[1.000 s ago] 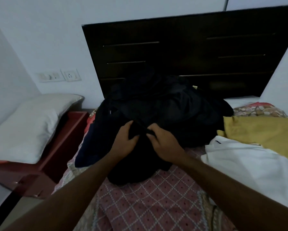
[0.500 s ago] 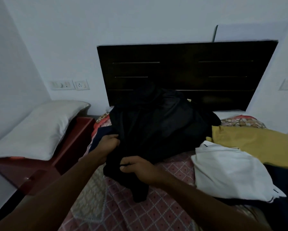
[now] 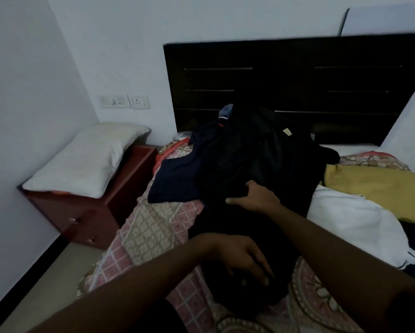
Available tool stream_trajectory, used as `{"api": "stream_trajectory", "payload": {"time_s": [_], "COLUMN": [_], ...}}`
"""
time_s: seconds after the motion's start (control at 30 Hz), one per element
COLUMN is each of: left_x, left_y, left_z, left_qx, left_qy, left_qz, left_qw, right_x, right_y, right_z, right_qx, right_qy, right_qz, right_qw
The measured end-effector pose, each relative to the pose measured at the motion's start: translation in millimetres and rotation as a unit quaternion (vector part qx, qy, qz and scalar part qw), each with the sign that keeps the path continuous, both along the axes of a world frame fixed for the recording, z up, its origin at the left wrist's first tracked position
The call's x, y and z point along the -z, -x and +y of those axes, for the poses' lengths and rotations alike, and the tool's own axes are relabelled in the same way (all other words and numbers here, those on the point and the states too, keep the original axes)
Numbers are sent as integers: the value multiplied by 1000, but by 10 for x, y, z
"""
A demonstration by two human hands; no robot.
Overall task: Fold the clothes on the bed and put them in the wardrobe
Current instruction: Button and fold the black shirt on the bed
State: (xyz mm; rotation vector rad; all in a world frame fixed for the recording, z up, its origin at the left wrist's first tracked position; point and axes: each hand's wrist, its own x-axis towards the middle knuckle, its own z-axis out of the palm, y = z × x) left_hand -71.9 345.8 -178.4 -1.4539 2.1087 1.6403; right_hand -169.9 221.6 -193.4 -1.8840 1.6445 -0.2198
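Note:
A heap of black clothes [image 3: 261, 152] lies in the middle of the bed, in front of the dark headboard. One black garment [image 3: 237, 227] stretches from the heap towards me. My right hand [image 3: 254, 197] grips a fold of this garment near the heap, thumb pointing left. Nearer to me, my left hand [image 3: 246, 259] rests on its lower part with fingers spread. A navy garment [image 3: 177, 183] lies at the heap's left. A white garment [image 3: 345, 217] and a mustard one [image 3: 374, 188] lie to the right.
The bed has a pink patterned cover [image 3: 153, 224]. A red bedside cabinet [image 3: 93, 212] with a white pillow [image 3: 86, 159] on it stands left of the bed, against the wall. Floor shows between the cabinet and the bed's near corner.
The black garment has been pulled out of the heap towards me. My left hand moved from its left edge down onto its near part. My right hand moved up towards the heap.

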Motion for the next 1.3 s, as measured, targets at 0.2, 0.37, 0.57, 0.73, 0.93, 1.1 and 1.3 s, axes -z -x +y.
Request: {"api": "stream_trajectory", "payload": {"time_s": [0.2, 0.37, 0.57, 0.73, 0.93, 1.1, 1.3], "left_x": [205, 299, 37, -82, -699, -1018, -732], "left_y": [-786, -1105, -957, -1264, -1261, -991, -885], "left_z": [-417, -450, -488, -433, -428, -411, -204], "left_qx": [-328, -555, -574, -670, -687, -591, -550], "left_qy": [140, -38, -16, 124, 246, 179, 46], "left_qz": [17, 211, 311, 216, 280, 457, 331], "left_qw": [934, 804, 758, 699, 624, 640, 765], "right_x": [401, 229, 167, -57, -160, -376, -921], "right_y": [-156, -315, -663, -463, -52, -73, -40], "right_z": [9, 413, 1158, 885, 609, 631, 540], "right_qx": [-94, -143, -269, -153, -213, -224, 12], "right_qy": [41, -67, -148, -50, 169, 37, -149], "right_qz": [-9, -356, -402, -452, -38, -97, -540], "right_qw": [995, 921, 863, 878, 962, 969, 828]}}
